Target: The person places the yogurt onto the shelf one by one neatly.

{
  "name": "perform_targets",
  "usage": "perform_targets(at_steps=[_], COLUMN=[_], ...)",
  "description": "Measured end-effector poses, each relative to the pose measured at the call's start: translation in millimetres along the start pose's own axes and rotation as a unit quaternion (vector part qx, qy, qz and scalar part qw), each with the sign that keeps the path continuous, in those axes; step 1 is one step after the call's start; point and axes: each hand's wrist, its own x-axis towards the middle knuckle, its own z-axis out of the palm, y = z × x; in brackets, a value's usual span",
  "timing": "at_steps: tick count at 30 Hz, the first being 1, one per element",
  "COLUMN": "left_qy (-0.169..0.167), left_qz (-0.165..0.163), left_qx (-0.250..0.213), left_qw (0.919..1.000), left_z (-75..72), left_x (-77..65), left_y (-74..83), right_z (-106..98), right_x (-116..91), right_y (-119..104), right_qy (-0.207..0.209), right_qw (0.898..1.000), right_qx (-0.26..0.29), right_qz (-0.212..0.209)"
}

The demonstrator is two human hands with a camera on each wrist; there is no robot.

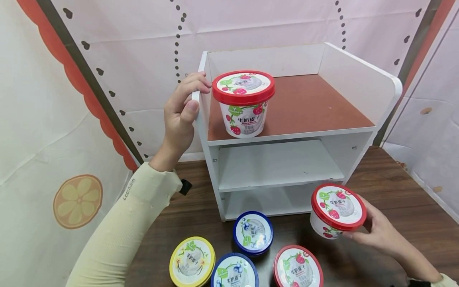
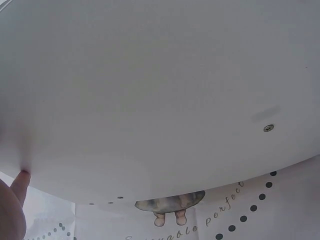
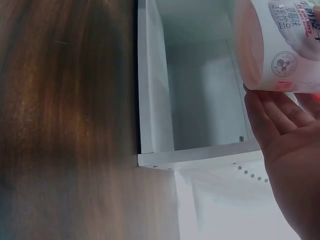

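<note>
Holding white tub (image 1: 337, 210); red-lidded, strawberry-printed

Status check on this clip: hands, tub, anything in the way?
Left hand gripping white side panel. Right hand holding strawberry tub above table. Possible obstacle: another strawberry tub, front left on top shelf.

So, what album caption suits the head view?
Left grip on a white shelf unit's side, right grip holding a red-lidded tub.
</note>
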Motion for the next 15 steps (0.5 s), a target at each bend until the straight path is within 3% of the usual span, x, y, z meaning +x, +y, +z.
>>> perform_targets(at_steps=[7,15], left_qy=[0.006,0.009], left_qz=[0.004,0.005], left_qx=[-0.003,-0.006], left_qw=[1.0000,0.9999], left_z=[-1.3,-0.9], left_x=[-0.4,-0.8], left_y=[-0.5,-1.0], right_z=[-1.9,-4.1], right_x=[5.7,9.5], right_y=[-1.4,-5.4], right_qy=[-0.006,-0.003], right_qw=[0.999,1.000], right_qx=[0.034,0.026], right_qz=[-0.016,-0.016])
